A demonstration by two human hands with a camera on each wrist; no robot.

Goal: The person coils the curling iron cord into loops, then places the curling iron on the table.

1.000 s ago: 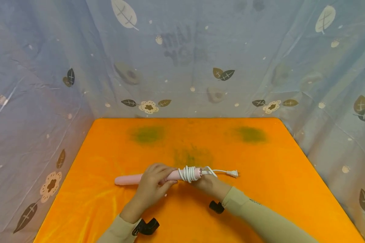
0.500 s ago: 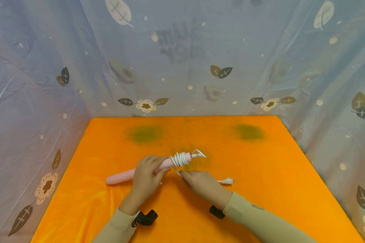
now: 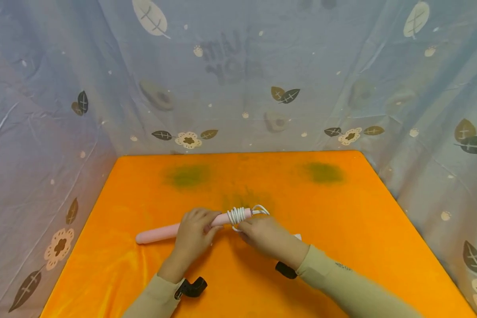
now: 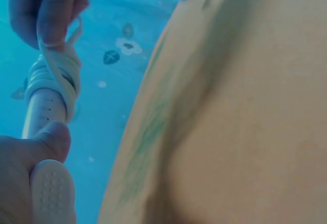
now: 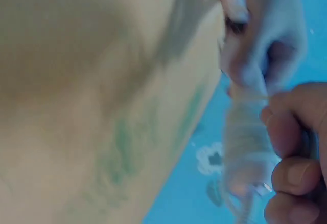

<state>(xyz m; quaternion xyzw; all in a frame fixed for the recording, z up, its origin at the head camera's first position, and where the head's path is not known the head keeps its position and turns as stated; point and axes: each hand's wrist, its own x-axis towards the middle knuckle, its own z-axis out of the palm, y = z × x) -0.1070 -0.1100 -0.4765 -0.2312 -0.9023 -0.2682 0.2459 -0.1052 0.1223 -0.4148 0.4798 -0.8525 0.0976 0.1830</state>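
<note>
A slim pink curling iron (image 3: pixel 159 234) is held at a slight slant above the table. My left hand (image 3: pixel 194 229) grips it round the middle, thumb beside a dotted lever (image 4: pixel 52 191) in the left wrist view. White cord (image 3: pixel 236 215) is wound in several coils round its right end, and a loop sticks out beyond that end. My right hand (image 3: pixel 272 238) pinches the cord just below the coils. The plug (image 3: pixel 298 236) is mostly hidden behind the right hand in the head view. In the right wrist view the coils (image 5: pixel 248 137) are blurred.
The table has an orange cloth (image 3: pixel 342 229) with greenish smudges. Grey-blue patterned curtains (image 3: pixel 238 88) hang behind it and on both sides. Dark wrist mounts (image 3: pixel 194 287) stick out below the sleeves.
My right hand has come from behind the iron's cord end to its front and now pinches the cord. The iron's right end rose, then dipped a little; its left end shifted left.
</note>
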